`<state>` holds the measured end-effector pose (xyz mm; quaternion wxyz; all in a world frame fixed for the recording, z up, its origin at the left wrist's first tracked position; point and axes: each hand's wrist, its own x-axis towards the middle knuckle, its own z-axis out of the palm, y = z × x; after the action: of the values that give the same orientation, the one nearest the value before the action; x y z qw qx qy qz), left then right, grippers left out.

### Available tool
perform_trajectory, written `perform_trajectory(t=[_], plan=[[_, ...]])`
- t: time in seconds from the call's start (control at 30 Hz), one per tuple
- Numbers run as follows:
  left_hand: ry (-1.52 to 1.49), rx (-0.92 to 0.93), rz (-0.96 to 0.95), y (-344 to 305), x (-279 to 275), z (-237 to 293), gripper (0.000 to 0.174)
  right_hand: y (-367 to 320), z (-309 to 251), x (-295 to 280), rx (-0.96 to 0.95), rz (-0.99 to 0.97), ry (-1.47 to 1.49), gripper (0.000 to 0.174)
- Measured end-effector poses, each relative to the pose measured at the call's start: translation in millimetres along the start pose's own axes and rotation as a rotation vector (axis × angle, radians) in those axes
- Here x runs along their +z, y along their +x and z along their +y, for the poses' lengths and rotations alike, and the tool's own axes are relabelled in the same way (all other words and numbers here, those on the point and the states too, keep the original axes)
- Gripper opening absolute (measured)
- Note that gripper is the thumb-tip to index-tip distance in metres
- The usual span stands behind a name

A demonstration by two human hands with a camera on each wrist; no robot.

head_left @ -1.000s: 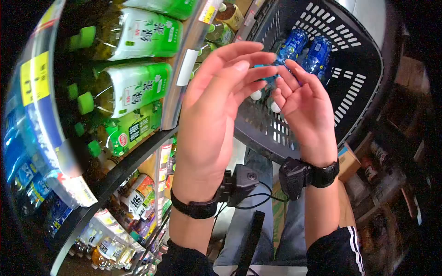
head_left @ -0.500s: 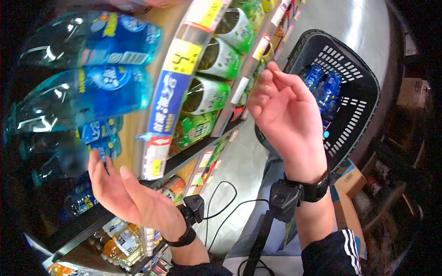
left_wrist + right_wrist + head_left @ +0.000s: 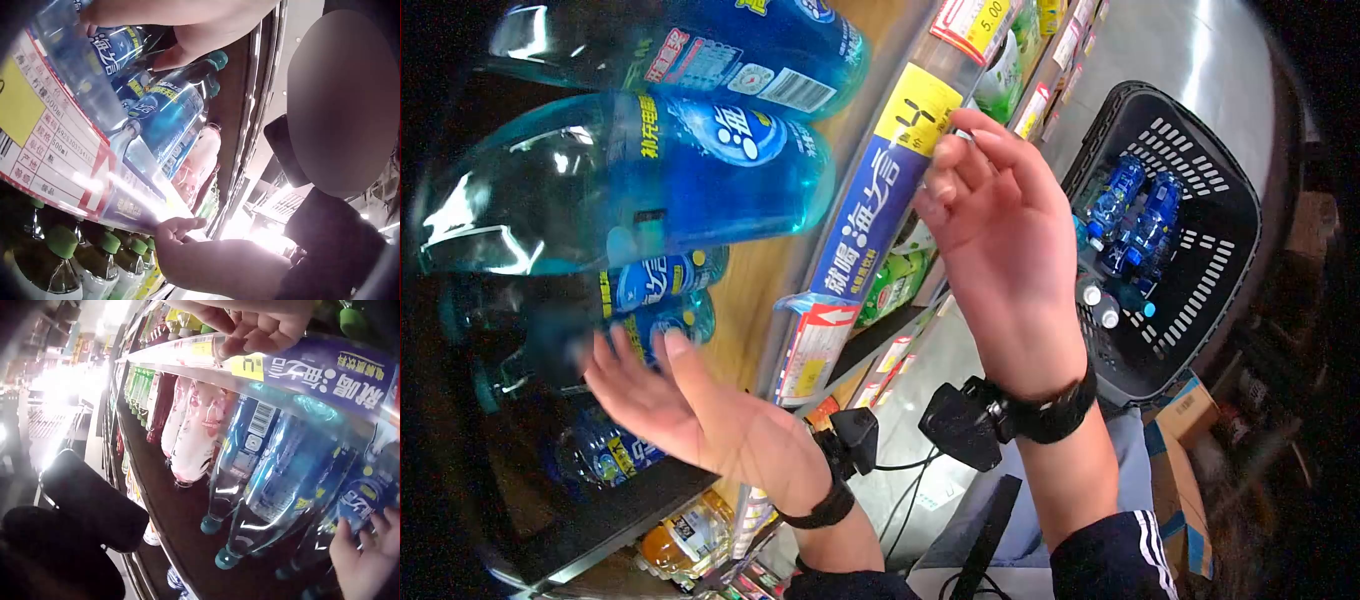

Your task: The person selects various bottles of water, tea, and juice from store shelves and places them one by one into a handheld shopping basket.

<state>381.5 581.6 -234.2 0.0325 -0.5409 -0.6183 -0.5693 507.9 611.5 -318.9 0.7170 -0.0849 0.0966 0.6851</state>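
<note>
Large blue drink bottles (image 3: 700,170) lie neck-out on a shop shelf at the upper left. Smaller blue bottles (image 3: 655,295) stand on the shelf below them. My left hand (image 3: 645,385) reaches palm-up into that shelf, and its straight fingers (image 3: 615,355) are at the small blue bottles. It holds nothing that I can see. In the left wrist view the left hand (image 3: 187,25) lies against a blue bottle (image 3: 169,119). My right hand (image 3: 985,215) is raised by the blue and yellow shelf-edge strip (image 3: 880,190). Its fingers are loosely curled and empty.
A black plastic basket (image 3: 1210,300) stands on the floor at the right with several blue bottles (image 3: 1140,220) in it. Green-labelled bottles (image 3: 895,285) and orange drinks (image 3: 685,535) fill lower shelves. A cardboard box (image 3: 1185,420) sits beside the basket.
The view swung from the basket to the blue-bottle shelf. My left hand dropped away from the basket and reached in to the small bottles. My right hand rose to the shelf edge.
</note>
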Motion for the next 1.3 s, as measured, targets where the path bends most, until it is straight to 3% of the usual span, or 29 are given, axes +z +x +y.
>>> perform_trajectory(t=[0.1,0.3,0.43,0.53,0.63,0.67,0.77,0.83,0.9,0.93,0.97,1.03,1.17,1.3], plan=[[0.073,0.117,0.076,6.6,-2.6,0.9,0.055,-7.6,4.4,13.8,-0.122,-0.002,-0.259,0.025],[0.056,0.198,0.040,28.3,0.6,-5.1,0.054,-11.5,24.3,31.5,-0.241,-0.069,-0.537,0.017],[0.062,0.296,0.123,37.0,-18.2,-1.4,0.064,-16.9,30.1,32.9,-0.306,-0.204,-0.809,0.018],[0.103,0.107,0.270,37.2,-28.2,-1.0,0.063,-17.8,34.8,35.9,-0.386,-0.329,-0.933,0.016],[-0.128,-0.200,0.202,43.0,-30.7,-1.7,0.055,-21.5,52.6,42.4,-0.478,-0.447,-0.950,0.016],[-0.242,-0.293,0.116,47.4,-33.3,-1.0,0.065,-25.7,60.1,45.3,-0.501,-0.481,-0.940,0.016],[-0.228,-0.375,0.167,47.9,-21.2,11.3,0.066,-35.4,70.2,61.2,-0.464,-0.508,-0.998,0.022],[-0.066,-0.134,0.279,40.9,-10.7,18.6,0.066,-37.3,73.1,70.7,-0.479,-0.452,-1.085,0.025],[0.179,0.182,0.305,37.9,-8.2,17.6,0.067,-31.8,66.8,71.4,-0.664,-0.446,-1.135,0.030],[0.246,0.298,0.148,38.1,-9.9,24.1,0.069,-29.7,63.3,70.0,-0.707,-0.434,-1.149,0.031],[0.096,0.343,0.036,37.0,-4.6,27.8,0.072,-28.1,59.0,69.5,-0.747,-0.420,-1.165,0.032],[-0.074,0.373,-0.071,32.7,12.8,33.1,0.056,-23.9,51.1,67.9,-0.782,-0.360,-1.182,0.036],[-0.241,0.006,-0.199,30.9,37.5,42.2,0.047,-19.7,34.5,66.7,-0.723,-0.273,-1.297,0.044],[-0.212,-0.030,-0.152,38.7,47.4,44.5,0.034,-17.9,18.4,66.5,-0.573,-0.340,-1.373,0.044]])
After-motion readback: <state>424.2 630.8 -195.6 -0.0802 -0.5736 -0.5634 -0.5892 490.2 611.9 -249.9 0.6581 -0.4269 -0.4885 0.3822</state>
